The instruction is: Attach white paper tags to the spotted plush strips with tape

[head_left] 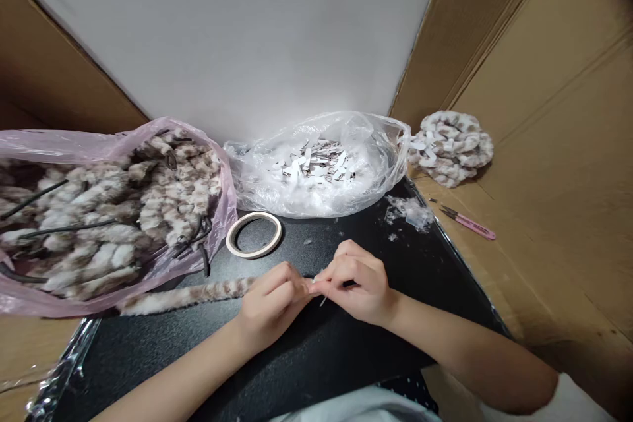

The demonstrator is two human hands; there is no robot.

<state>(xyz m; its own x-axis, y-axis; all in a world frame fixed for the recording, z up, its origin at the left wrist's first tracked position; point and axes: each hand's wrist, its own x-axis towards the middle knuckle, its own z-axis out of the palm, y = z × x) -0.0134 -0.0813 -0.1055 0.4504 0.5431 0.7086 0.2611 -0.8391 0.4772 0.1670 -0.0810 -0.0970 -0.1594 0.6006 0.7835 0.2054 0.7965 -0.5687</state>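
Observation:
A long, thin strip of brown-and-white fur (188,298) lies on the black tabletop, and its right end runs into my left hand (275,300), which is closed around it. My right hand (357,282) is pinched against the left fingertips. A small white sliver (324,301) pokes out below the right fingers; its kind is too small to make out. What sits between the fingertips is mostly hidden. Just behind the left hand lies a roll of cream tape (254,235) on its side.
A pink plastic bag (228,191) full of fur strips with dark cords stands left. A clear bag (370,194) at the back holds many white tags. At right are a coiled fur bundle (452,148), pink thread snips (472,224) and plastic scraps (410,212). Cardboard walls (558,112) flank the table.

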